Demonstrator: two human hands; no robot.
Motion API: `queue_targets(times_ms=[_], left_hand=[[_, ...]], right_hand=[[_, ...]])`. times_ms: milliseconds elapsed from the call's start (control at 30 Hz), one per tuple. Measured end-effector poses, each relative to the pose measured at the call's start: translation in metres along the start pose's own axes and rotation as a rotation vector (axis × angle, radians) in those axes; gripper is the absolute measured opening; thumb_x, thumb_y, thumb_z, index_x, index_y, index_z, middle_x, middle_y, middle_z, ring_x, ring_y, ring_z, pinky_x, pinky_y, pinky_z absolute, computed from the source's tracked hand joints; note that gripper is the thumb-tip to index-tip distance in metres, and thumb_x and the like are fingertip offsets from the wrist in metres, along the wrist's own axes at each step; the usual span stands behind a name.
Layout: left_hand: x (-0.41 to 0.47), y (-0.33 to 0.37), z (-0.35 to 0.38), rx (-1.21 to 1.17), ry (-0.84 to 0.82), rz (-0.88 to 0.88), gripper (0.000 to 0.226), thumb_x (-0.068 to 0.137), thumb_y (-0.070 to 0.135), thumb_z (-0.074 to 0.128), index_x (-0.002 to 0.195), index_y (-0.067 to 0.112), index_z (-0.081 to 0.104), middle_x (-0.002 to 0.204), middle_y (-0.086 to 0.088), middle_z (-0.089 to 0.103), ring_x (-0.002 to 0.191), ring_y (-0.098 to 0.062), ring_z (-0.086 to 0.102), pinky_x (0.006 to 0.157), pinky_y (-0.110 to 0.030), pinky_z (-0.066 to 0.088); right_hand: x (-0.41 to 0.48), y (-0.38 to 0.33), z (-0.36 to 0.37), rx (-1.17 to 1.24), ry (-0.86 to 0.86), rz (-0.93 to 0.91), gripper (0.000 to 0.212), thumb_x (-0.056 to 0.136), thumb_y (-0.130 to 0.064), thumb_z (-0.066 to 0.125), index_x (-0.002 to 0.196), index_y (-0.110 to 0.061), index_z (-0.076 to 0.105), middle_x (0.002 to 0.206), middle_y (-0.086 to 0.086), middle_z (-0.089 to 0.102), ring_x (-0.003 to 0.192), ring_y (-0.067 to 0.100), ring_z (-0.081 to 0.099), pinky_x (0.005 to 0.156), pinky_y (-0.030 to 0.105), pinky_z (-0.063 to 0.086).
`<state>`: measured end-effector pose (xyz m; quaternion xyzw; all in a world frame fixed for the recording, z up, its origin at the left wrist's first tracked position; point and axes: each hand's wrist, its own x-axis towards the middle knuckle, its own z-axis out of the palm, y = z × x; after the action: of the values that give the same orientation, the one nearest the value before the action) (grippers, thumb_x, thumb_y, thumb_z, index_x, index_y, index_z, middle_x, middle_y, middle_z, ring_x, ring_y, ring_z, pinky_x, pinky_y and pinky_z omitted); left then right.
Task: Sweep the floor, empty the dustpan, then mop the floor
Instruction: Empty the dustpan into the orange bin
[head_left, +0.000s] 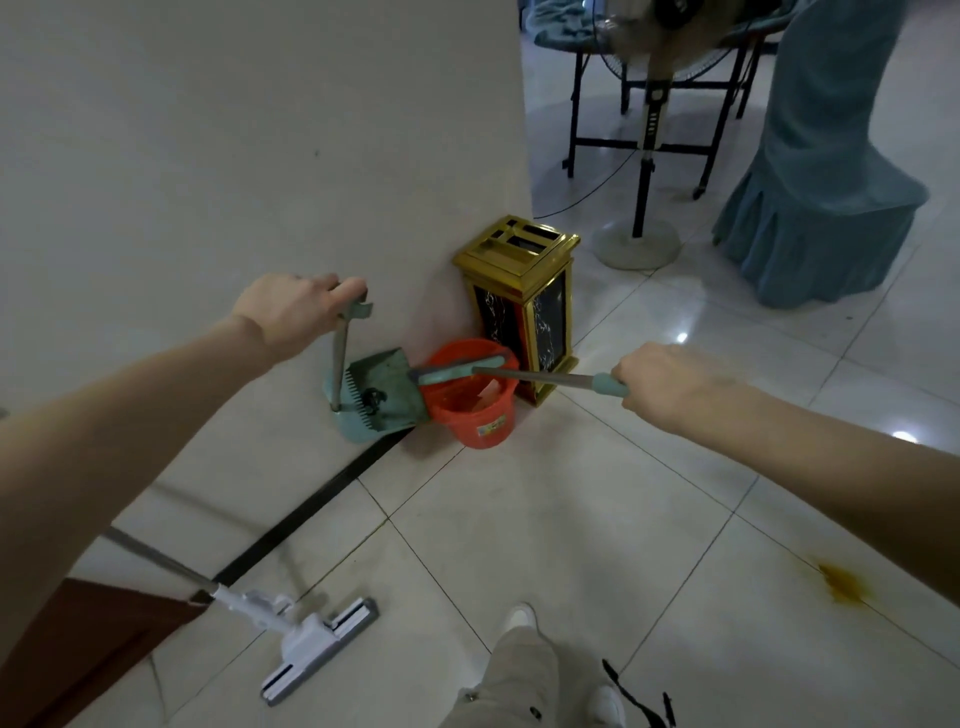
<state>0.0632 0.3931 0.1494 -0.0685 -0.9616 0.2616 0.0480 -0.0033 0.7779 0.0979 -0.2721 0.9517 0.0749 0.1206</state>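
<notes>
Holding the teal dustpan (371, 400) by the top of its upright handle, left grip (298, 312) clamped round the handle's end, fingers curled over it. Standing base-down on the floor (545, 519) at the foot of the pale wall (234, 156), left of centre, with a dark clump of debris (375, 399) inside beside the comb teeth.

Holding the broom (462, 368) as well, right grip (670, 387) clamped round the teal sleeve at the right end of the metal stick. Reaching leftward and nearly level, with the teal broom head over the rim of the orange bucket (475, 421) and its left end at the dustpan's right edge. Touching there or just apart: cannot tell. Inside the bucket, a scrap of pale paper (488, 392).

Just beyond the bucket and to its right, a gold-and-black bin (524, 312) at the wall's corner. Farther off to the right, a pedestal fan (638, 240) on its round base. Behind it, a desk (558, 34) under a blue-green cloth on black folding legs. Beside those, a chair (815, 208) in a pleated blue-green cover.

Near and to the left, a white flat mop (311, 642) with its head on the tiles, stick slanting up to the left past a brown door (78, 654). Along the wall's foot, a black strip (311, 512). On the near right tiles, a yellow-brown stain (844, 584). At the near edge, a trouser leg and a pale shoe (519, 618).
</notes>
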Motion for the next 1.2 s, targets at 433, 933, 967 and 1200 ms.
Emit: queue_targets(times_ms=[433, 933, 967, 1200], left_hand=[[-0.106, -0.036, 0.049, 0.017, -0.129, -0.099, 0.034, 0.093, 0.022, 0.055, 0.112, 0.024, 0.027, 0.093, -0.010, 0.055, 0.057, -0.033, 0.059, 0.040, -0.035, 0.044], [-0.074, -0.097, 0.202, -0.038, -0.373, 0.085, 0.044, 0.098, 0.017, 0.040, 0.139, 0.022, 0.023, 0.115, -0.004, 0.052, 0.086, -0.026, 0.060, 0.064, -0.036, 0.053], [-0.069, -0.098, 0.212, -0.047, -0.379, 0.119, 0.046, 0.098, 0.016, 0.039, 0.141, 0.022, 0.023, 0.118, -0.005, 0.051, 0.088, -0.026, 0.059, 0.064, -0.035, 0.052], [-0.046, -0.108, 0.271, -0.180, -0.397, 0.210, 0.044, 0.098, 0.011, 0.035, 0.140, 0.018, 0.026, 0.119, -0.009, 0.051, 0.096, -0.030, 0.058, 0.066, -0.038, 0.048]], right_hand=[[0.023, -0.082, -0.029, -0.123, 0.068, -0.215, 0.010, 0.090, -0.015, 0.060, 0.098, -0.013, 0.065, 0.063, -0.001, 0.040, 0.066, 0.023, 0.054, 0.061, 0.034, 0.052], [0.147, -0.234, -0.046, -0.120, -0.189, -0.250, 0.028, 0.082, -0.011, 0.070, 0.108, -0.006, 0.060, 0.081, 0.004, 0.049, 0.078, 0.023, 0.056, 0.076, 0.033, 0.054], [0.156, -0.245, -0.049, -0.127, -0.206, -0.246, 0.031, 0.082, -0.013, 0.072, 0.110, -0.006, 0.060, 0.082, 0.005, 0.050, 0.082, 0.023, 0.058, 0.080, 0.034, 0.055], [0.210, -0.307, -0.062, -0.300, -0.153, -0.304, 0.018, 0.091, -0.015, 0.063, 0.106, -0.007, 0.061, 0.086, 0.008, 0.060, 0.076, 0.022, 0.062, 0.074, 0.032, 0.053]])
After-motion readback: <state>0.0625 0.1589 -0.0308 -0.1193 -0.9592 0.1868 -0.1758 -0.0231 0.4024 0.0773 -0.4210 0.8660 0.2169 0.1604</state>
